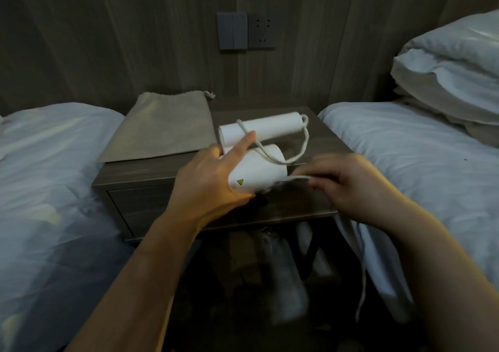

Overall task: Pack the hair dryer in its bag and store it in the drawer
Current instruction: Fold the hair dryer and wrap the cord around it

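Your left hand (pixel 213 184) cups the smooth white hair dryer (pixel 256 168), index finger extended; your blurred right hand (pixel 348 187) pinches its white cord (pixel 299 150). A flat fabric drawstring bag (pixel 162 130) lies beyond your left hand.

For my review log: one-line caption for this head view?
Left hand steadies white hair dryer on nightstand; blurred right hand handles its cord; bag lies empty-looking nearby.

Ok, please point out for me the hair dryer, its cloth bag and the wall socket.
hair dryer (pixel 258 172), head view, on the white barrel.
cloth bag (pixel 164 128), head view, on the middle of the flat fabric.
wall socket (pixel 261 30), head view, on its dark faceplate.
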`<act>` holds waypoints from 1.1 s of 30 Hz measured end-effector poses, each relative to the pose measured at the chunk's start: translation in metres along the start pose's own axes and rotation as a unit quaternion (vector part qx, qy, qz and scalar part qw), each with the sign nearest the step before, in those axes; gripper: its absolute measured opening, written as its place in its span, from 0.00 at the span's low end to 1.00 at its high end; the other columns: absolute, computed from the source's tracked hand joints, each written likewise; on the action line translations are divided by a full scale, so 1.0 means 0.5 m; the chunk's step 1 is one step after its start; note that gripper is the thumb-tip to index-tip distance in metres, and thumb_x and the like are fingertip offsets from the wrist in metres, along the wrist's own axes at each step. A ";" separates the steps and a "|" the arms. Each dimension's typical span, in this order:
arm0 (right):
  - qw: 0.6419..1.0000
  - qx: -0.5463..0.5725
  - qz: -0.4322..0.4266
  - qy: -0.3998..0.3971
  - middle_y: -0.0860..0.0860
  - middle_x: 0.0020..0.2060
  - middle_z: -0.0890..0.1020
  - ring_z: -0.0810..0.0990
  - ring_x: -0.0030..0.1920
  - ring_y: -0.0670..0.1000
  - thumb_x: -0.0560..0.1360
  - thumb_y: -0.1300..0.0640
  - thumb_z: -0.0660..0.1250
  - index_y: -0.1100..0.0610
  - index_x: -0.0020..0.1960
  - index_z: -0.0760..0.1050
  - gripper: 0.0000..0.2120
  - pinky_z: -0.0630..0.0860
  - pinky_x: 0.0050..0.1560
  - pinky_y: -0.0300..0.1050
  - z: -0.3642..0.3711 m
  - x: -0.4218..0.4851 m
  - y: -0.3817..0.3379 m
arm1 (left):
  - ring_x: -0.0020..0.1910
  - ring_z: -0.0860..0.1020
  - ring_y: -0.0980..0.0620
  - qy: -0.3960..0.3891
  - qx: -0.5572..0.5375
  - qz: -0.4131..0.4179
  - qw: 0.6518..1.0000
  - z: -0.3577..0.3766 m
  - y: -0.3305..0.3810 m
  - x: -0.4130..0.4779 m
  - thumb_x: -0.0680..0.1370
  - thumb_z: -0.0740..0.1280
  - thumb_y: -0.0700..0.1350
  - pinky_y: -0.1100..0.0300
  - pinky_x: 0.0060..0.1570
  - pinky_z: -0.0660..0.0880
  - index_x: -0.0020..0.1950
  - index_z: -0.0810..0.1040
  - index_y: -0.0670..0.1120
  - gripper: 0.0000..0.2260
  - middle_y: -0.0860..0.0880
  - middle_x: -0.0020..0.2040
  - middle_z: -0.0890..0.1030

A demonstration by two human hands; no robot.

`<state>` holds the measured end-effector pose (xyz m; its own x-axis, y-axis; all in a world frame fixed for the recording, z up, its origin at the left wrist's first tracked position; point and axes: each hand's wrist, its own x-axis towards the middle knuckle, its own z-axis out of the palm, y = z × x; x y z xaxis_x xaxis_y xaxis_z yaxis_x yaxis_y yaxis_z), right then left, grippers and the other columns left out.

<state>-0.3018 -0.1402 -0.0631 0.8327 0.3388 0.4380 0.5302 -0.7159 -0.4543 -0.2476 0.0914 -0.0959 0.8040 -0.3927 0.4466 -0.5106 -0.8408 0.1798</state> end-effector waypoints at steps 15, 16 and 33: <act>0.983 0.006 0.170 0.068 0.44 0.35 0.79 0.78 0.40 0.45 0.67 0.63 0.73 0.56 0.40 0.84 0.04 0.69 0.41 0.29 -0.022 -0.001 0.040 | 0.50 0.70 0.54 -0.118 -0.001 0.138 0.983 0.046 0.045 -0.022 0.65 0.68 0.64 0.60 0.41 0.65 0.71 0.41 0.69 0.44 0.53 0.52 0.71; 0.983 0.005 0.175 0.059 0.43 0.36 0.78 0.77 0.40 0.44 0.67 0.63 0.73 0.56 0.41 0.84 0.04 0.68 0.41 0.28 -0.021 -0.001 0.044 | 0.51 0.70 0.54 -0.122 -0.006 0.143 0.982 0.047 0.049 -0.023 0.65 0.68 0.64 0.60 0.42 0.66 0.70 0.40 0.69 0.44 0.54 0.53 0.71; 0.980 0.049 0.190 0.012 0.40 0.35 0.81 0.78 0.38 0.32 0.67 0.60 0.74 0.51 0.43 0.84 0.07 0.71 0.42 0.23 0.018 0.012 0.043 | 0.52 0.71 0.51 -0.149 -0.033 0.207 0.966 0.067 0.077 -0.050 0.67 0.66 0.64 0.55 0.44 0.72 0.70 0.37 0.70 0.43 0.50 0.55 0.72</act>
<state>-0.2841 -0.1481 -0.0771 0.9699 0.0431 0.2398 0.1954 -0.7258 -0.6596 -0.2773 0.0564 -0.1295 0.5737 -0.7886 0.2214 -0.8177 -0.5671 0.0988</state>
